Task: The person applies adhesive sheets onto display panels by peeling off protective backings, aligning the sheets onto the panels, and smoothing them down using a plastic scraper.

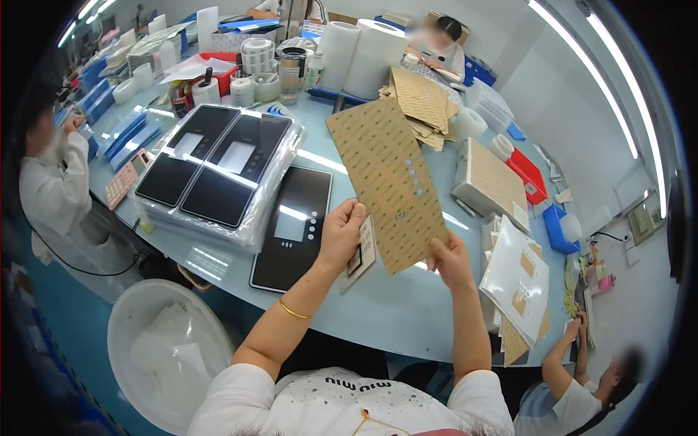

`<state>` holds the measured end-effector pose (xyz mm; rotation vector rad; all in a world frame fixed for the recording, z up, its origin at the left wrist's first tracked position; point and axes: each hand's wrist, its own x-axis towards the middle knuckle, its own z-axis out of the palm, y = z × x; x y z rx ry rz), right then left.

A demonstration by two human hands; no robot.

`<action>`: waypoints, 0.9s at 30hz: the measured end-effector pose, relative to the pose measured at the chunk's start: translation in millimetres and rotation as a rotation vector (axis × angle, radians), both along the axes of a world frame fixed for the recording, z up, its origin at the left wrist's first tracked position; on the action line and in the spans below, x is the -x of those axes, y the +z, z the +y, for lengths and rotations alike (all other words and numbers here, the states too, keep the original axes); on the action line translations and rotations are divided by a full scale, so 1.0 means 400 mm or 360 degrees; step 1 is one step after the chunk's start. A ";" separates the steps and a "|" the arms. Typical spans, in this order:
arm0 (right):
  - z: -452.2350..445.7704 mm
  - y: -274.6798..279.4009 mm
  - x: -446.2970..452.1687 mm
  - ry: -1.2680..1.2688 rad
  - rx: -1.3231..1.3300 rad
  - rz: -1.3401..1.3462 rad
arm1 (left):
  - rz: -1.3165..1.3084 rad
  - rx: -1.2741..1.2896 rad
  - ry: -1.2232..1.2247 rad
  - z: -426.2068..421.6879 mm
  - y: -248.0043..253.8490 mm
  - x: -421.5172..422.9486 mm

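My left hand [342,231] grips the left edge of a brown sheet [385,182] with a repeating green print and a column of small round holes. My right hand [451,259] pinches its lower right corner, so the sheet tilts above the table. Below my left fingers a small white card [366,254] with dark print shows; whether that hand holds it too, I cannot tell. Left of my left hand lies a black panel [294,225] with a light window and round marks. Beyond it, several similar black panels [240,156] rest on a plastic-wrapped stack.
Brown sheets [418,98] are piled at the back, near paper rolls [374,58]. To the right are a box [491,182], a red bin [527,174], a blue bin [560,227] and white sheets [516,276]. A large white tub [127,341] stands lower left. Co-workers sit around the table.
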<state>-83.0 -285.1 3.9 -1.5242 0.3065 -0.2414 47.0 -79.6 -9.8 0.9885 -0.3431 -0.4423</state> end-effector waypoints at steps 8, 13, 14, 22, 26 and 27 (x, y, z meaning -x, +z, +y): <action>-0.192 0.176 -0.376 -0.0349 -0.0130 -0.0568 | 0.0308 0.0057 -0.0229 -0.002 0.005 -0.008; -0.362 0.206 -0.570 -0.0366 0.0137 -0.0169 | 0.0250 -0.0068 -0.0317 0.001 0.015 -0.003; -0.357 0.196 -0.582 -0.0615 0.1359 0.0347 | 0.0266 -0.0116 -0.0308 0.004 0.019 -0.002; 0.099 0.169 -0.412 -0.0018 0.2214 0.0125 | 0.0280 -0.0051 -0.0323 0.021 0.029 -0.017; 0.183 0.009 -0.224 0.0365 0.1989 -0.0078 | 0.0069 -0.0149 -0.0394 0.115 0.038 -0.002; 0.185 -0.016 -0.174 0.0373 0.1978 -0.0071 | -0.0347 -0.0425 -0.0358 0.160 0.036 0.007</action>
